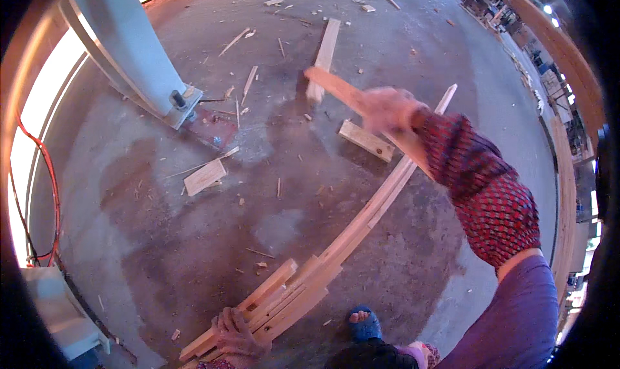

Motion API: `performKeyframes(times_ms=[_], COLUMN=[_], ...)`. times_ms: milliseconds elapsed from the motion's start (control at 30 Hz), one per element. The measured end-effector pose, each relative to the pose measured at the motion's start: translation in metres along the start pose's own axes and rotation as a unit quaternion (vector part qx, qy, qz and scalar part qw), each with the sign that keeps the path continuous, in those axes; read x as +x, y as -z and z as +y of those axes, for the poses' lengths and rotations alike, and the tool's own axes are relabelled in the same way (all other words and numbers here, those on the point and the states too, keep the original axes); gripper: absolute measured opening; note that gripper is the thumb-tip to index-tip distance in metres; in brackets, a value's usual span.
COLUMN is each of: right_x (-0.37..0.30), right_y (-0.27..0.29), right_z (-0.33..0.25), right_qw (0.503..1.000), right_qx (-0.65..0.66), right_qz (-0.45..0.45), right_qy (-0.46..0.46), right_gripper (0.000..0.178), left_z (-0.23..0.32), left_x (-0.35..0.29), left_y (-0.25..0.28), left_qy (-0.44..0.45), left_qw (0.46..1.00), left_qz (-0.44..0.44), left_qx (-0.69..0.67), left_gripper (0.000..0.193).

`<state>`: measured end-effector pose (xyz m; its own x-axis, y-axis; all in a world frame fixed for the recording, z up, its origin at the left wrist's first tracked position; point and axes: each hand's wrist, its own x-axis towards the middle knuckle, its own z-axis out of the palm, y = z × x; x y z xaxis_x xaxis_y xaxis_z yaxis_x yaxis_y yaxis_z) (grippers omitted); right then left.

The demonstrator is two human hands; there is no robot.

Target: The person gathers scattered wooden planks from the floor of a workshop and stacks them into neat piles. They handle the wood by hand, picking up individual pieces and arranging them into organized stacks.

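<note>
My right hand (391,110), a little blurred, is closed around a flat wooden slat (339,88), held up in front of me with one end pointing to the far left. At the lower left my left hand (237,335) lies with its fingers bent over a bundle of wooden strips (303,275) of uneven lengths. One long strip (445,101) of that bundle reaches far to the right, passing beneath my right arm. A short wood block (366,141) lies on the floor below the held slat, and a longer board (325,52) lies beyond it.
A grey steel column (132,46) stands at the far left, with a bolt at its base. Wood offcuts (205,176) and splinters litter the concrete floor. A red cable (50,181) hangs at the left edge. Long timber (565,194) runs along the right. My sandalled foot (365,324) is near the bundle.
</note>
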<state>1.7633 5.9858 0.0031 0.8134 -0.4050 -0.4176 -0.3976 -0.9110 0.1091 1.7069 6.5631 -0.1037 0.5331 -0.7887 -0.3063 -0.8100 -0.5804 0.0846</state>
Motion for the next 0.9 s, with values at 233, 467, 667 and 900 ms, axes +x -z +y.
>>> performKeyframes(times_ms=[233, 467, 667, 900], right_x=[-0.032, 0.126, 0.149, 0.060], right_y=[-0.010, -0.067, -0.081, -0.074], right_z=[0.019, -0.072, -0.053, -0.015], right_qw=[0.952, 0.900, 0.864, 0.800], right_qx=[0.279, 0.287, 0.354, 0.576], right_qz=[0.104, 0.160, 0.133, 0.104], right_qy=[-0.070, -0.286, -0.333, -0.132], right_gripper=[0.049, 0.052, 0.070, 0.027], left_z=[0.007, -0.015, -0.023, -0.020], left_x=[0.001, -0.008, 0.001, 0.007], left_y=[-0.013, -0.033, -0.052, -0.037], left_qy=[0.035, 0.036, 0.025, 0.031], left_qw=[0.997, 0.992, 0.999, 0.999], left_qz=[0.071, 0.117, 0.016, 0.035], left_qx=[-0.015, 0.019, -0.015, -0.027], left_gripper=[0.095, 0.084, 0.083, 0.099])
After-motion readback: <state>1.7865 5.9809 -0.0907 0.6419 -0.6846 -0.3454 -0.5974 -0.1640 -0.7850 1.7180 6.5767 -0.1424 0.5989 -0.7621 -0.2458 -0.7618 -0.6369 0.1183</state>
